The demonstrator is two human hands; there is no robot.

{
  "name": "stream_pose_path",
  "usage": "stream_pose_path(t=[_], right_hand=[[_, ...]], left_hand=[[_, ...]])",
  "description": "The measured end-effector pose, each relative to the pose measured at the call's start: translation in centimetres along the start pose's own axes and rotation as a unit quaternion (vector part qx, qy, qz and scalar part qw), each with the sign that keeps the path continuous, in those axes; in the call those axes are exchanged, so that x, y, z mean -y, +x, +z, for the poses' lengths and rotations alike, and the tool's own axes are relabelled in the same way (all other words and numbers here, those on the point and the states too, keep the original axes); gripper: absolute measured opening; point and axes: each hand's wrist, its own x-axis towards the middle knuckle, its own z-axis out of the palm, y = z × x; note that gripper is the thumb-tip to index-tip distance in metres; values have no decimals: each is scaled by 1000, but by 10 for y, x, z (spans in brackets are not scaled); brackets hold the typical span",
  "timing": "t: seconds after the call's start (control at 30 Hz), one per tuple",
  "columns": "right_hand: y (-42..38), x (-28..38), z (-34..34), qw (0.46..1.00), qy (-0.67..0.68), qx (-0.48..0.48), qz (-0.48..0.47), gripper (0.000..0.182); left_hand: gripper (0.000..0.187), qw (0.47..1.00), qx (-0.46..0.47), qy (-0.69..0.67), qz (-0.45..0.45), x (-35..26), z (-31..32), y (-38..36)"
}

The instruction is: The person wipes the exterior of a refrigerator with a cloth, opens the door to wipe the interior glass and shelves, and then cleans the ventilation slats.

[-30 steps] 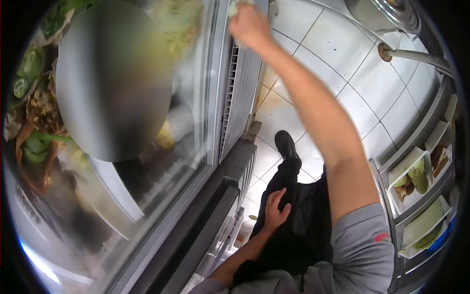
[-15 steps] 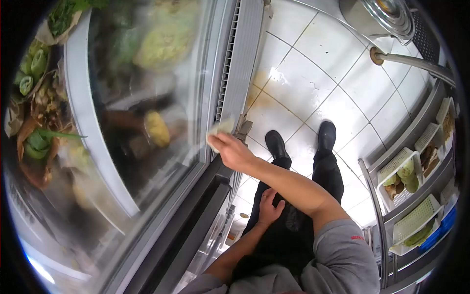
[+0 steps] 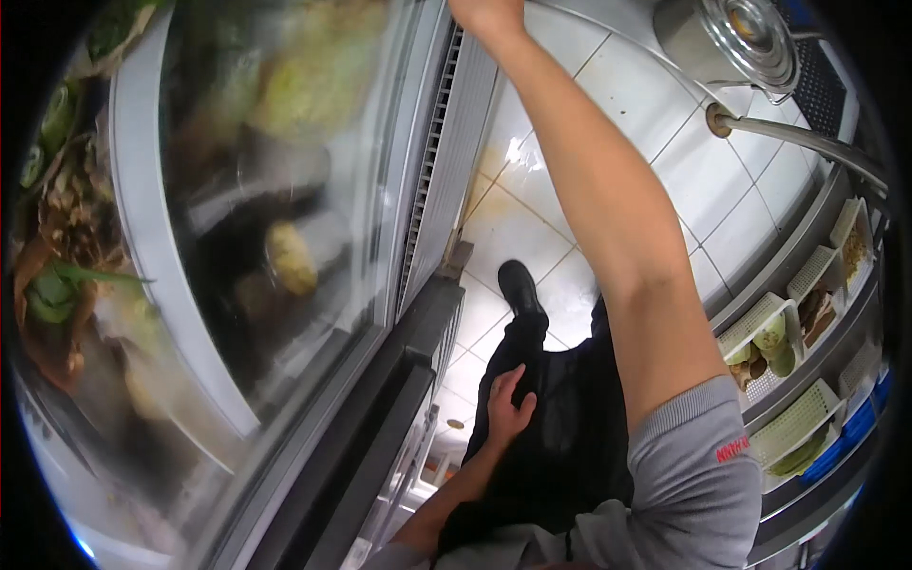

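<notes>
My right hand (image 3: 487,17) is at the top edge of the view, by the upper part of the grey frame of a glass-fronted display fridge (image 3: 404,171). Its fingers are cut off by the image edge, so whatever it holds is hidden. My left hand (image 3: 510,407) hangs low beside my dark trouser leg, fingers apart and nothing in it. Behind the hazy glass lie a wrapped yellow item (image 3: 291,258) and a blurred pale green vegetable (image 3: 313,100).
Greens in brown paper (image 3: 55,290) lie at the far left. A lidded metal pot (image 3: 727,43) stands at upper right. White baskets of vegetables (image 3: 765,337) line a metal rack on the right. The white tiled floor (image 3: 617,104) has a brownish wet patch.
My right hand has moved up along the fridge edge to the top of the view. The pale cloth it held is out of sight. My left hand stays low.
</notes>
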Motion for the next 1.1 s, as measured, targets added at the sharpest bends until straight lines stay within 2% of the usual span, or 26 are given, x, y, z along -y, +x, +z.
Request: stream_pose_path(t=[0.03,0.1,0.13,0.23,0.27,0.33,0.43,0.5,0.53,0.57,0.6,0.7,0.77,0.83,0.87,0.9,0.93,1.0,1.03,1.1], right_hand=[[-21,-8,10,1000,24,-2,-11,40],[-93,-1,-3,991,53,110,49,40],[-142,-14,12,996,84,36,-4,40],[-298,-8,11,984,109,118,74,41],[-347,-7,9,965,106,196,141,38],[-406,0,5,938,160,245,187,33],[-359,4,5,961,105,210,144,30],[-289,3,4,958,109,209,163,33],[-257,-10,9,982,83,150,80,37],[-217,-3,5,984,86,127,92,34],[-183,-5,8,992,96,78,38,27],[-172,14,7,998,10,58,-11,50],[-243,3,16,994,64,88,-34,24],[-346,6,12,989,77,109,-58,27],[-392,-1,11,980,95,158,-77,32],[-420,-5,1,963,116,237,-50,32],[-439,-5,-6,938,139,317,-20,34],[-452,-10,-23,915,108,387,-36,30],[-450,-16,-34,901,90,421,-48,29],[-439,-32,-62,856,79,500,103,21]], left_hand=[[54,1000,-1,-4,0,0,0,0],[55,1000,-2,-11,7,-1,5,-2],[54,1000,2,-14,-3,-1,8,-4],[49,999,27,4,-34,6,15,-11],[45,999,22,24,2,21,23,-20],[44,995,33,-90,-38,-10,23,-23],[50,996,17,-31,-76,5,46,-59],[60,993,37,-60,-95,-11,47,-79],[63,993,45,-58,-90,-13,49,-90],[62,991,43,-71,-102,-13,51,-100],[61,990,41,-84,-108,-9,53,-107],[60,984,32,-113,-135,15,59,-125],[58,986,33,-110,-123,32,59,-127],[57,990,45,-90,-96,41,53,-137],[55,992,31,-89,-80,48,52,-138],[55,995,36,-72,-62,58,48,-138],[55,997,39,-53,-47,66,42,-142],[54,993,35,-86,-67,69,30,-141],[52,995,33,-81,-46,73,25,-141],[49,998,53,-44,-17,83,15,-144]])
